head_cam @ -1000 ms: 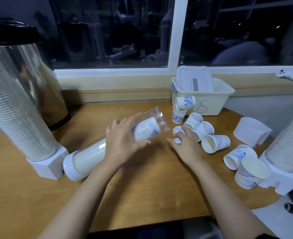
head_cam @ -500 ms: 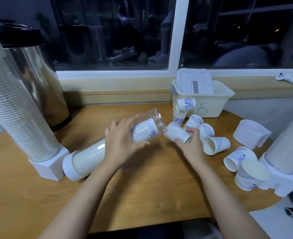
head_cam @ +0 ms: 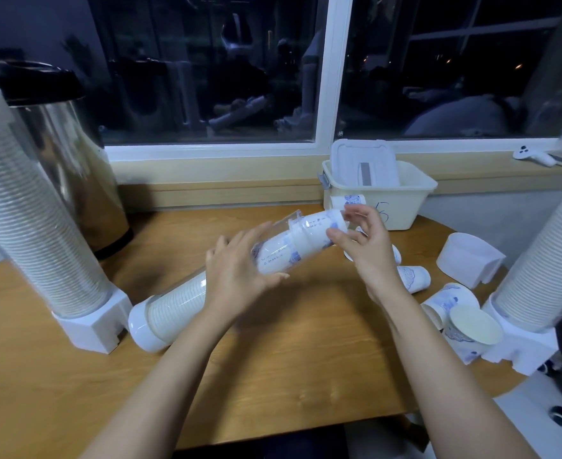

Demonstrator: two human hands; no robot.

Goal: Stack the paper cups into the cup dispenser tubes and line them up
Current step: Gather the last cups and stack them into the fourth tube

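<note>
A clear dispenser tube (head_cam: 187,298) lies tilted on the wooden table (head_cam: 289,359), its white cap end low at the left and its open mouth raised to the right. My left hand (head_cam: 236,273) grips the tube around its middle. A white paper cup with blue print (head_cam: 316,231) sits partly inside the mouth, and my right hand (head_cam: 362,246) pinches its outer end with thumb and fingers. Several loose cups (head_cam: 412,276) lie to the right of my right hand.
Full upright dispenser tubes stand at the left (head_cam: 31,223) and right (head_cam: 544,260) on white bases. A steel urn (head_cam: 74,154) stands behind the left one. A cream bin (head_cam: 402,200) with a lid sits by the window; a white base piece (head_cam: 468,256) lies near it.
My right hand picked a cup from the pile, carried it left and pushed it into the tube's mouth. My left hand raised the tube's open end.
</note>
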